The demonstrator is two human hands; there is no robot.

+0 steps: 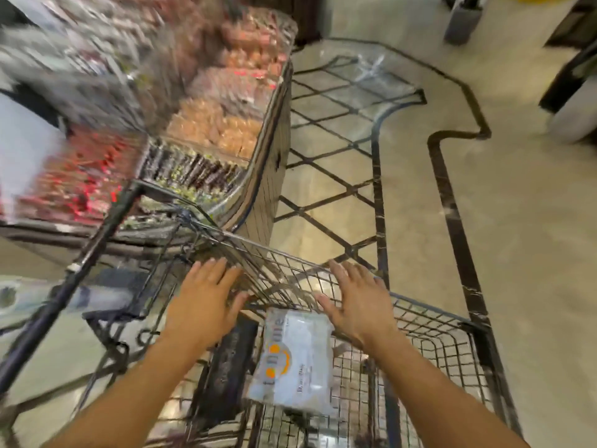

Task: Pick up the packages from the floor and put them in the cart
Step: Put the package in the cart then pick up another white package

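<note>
Below, white package [295, 360], orange logo, lies in cart [429, 321]; both hands spread, released: left [202, 305], right [357, 302].

Wire cart [429, 321] stands on beige tiled floor [517, 253] with dark inlay lines. White package [297, 360] lies flat on cart's mesh bottom, dark package [231, 360] just beside it, left.

One wire cart [420, 334] holds two packages: one white pack [295, 360] and one dark pack [229, 360]. Two bare hands, left [202, 299] and right [358, 302], hover empty above.
</note>
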